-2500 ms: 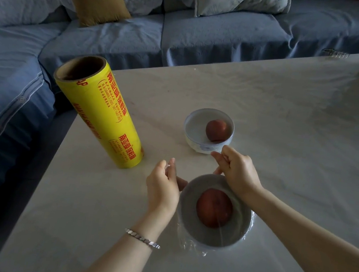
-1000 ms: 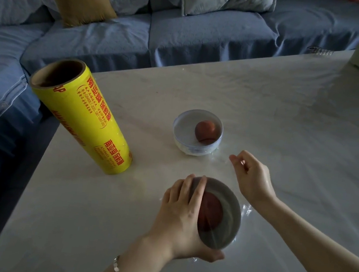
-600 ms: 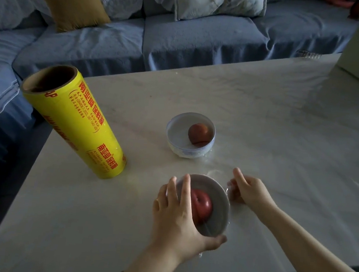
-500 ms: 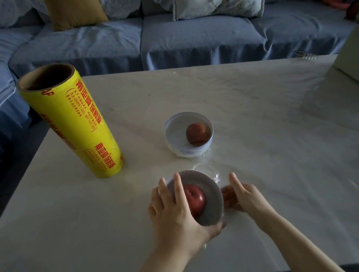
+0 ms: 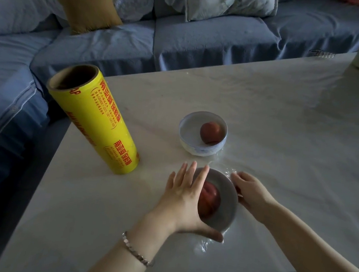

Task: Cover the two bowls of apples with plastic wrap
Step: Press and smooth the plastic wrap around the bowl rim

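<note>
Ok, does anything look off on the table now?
The near grey round bowl is tipped, not flat: the left hand grips it, the right hand holds its right rim. Its red apple is inside; nothing spilled.

head-worn view, angled down, close tabletop (image 5: 287, 131)

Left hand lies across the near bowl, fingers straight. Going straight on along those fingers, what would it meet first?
Most likely the far bowl, past a strip of bare table; the left hand on the near bowl points about at it. Depth is uncertain.
</note>
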A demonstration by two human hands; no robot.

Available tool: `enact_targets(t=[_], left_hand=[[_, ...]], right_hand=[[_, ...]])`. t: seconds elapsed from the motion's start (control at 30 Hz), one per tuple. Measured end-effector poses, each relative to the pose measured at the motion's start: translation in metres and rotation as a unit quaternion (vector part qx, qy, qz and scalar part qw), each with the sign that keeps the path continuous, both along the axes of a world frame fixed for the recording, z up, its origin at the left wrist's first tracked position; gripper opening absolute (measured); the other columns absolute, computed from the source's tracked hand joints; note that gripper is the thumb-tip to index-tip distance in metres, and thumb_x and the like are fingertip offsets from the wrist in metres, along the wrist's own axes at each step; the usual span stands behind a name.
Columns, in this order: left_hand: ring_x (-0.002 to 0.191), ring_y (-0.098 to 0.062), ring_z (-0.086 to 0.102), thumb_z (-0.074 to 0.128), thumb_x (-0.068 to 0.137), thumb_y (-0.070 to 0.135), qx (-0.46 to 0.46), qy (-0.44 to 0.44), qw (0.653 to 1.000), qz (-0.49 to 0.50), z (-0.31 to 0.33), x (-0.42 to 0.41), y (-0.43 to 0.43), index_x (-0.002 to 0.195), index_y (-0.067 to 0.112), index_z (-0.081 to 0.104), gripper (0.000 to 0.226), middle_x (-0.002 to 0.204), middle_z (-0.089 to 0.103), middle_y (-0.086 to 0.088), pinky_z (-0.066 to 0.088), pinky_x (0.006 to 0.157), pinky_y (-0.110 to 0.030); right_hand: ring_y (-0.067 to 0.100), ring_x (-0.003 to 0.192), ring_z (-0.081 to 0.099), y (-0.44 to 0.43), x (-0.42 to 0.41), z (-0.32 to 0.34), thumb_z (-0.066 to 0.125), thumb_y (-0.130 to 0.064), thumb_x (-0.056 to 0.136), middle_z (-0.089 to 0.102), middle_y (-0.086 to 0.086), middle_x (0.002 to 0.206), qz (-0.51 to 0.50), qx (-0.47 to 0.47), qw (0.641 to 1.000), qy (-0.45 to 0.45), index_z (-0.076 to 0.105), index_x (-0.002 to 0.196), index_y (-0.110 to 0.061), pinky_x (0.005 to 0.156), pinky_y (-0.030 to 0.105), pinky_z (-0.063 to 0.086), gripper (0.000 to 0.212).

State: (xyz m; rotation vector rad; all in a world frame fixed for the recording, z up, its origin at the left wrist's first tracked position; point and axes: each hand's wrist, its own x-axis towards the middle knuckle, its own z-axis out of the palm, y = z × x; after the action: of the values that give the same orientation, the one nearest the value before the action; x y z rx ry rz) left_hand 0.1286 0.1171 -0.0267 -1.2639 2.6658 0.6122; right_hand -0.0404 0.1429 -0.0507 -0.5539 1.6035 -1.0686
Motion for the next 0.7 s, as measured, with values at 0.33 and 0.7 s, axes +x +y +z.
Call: enact_targets(t=[0.33, 0.7], left_hand=[[0.143, -0.022, -0.014, 0.067, 0.051, 0.076, -0.025, -0.005, 1.0, -0.009, 0.0, 0.001, 0.001, 0.141, 0.036, -0.024, 0.133, 0.156, -0.013, -0.007, 0.003, 0.117, -0.049], [0.142, -0.025, -0.016, 0.064, 0.053, 0.078, -0.023, -0.019, 0.999, -0.016, -0.003, 0.002, 0.002, 0.14, 0.038, -0.023, 0.129, 0.155, -0.017, -0.005, 0.005, 0.116, -0.051]], right_hand=[[0.024, 0.053, 0.049, -0.012, 0.001, 0.016, 0.043, -0.034, 0.094, 0.051, 0.007, 0.061, 0.0, 0.016, 0.97, 0.244, 0.047, 0.079, -0.008, 0.057, 0.033, 0.043, 0.03], [0.012, 0.042, 0.033, -0.004, -0.011, 0.037, 0.063, -0.044, 0.082, 0.037, 0.002, 0.052, 0.145, 0.082, 0.973, 0.158, 0.045, 0.063, -0.013, 0.043, 0.021, 0.031, 0.041]])
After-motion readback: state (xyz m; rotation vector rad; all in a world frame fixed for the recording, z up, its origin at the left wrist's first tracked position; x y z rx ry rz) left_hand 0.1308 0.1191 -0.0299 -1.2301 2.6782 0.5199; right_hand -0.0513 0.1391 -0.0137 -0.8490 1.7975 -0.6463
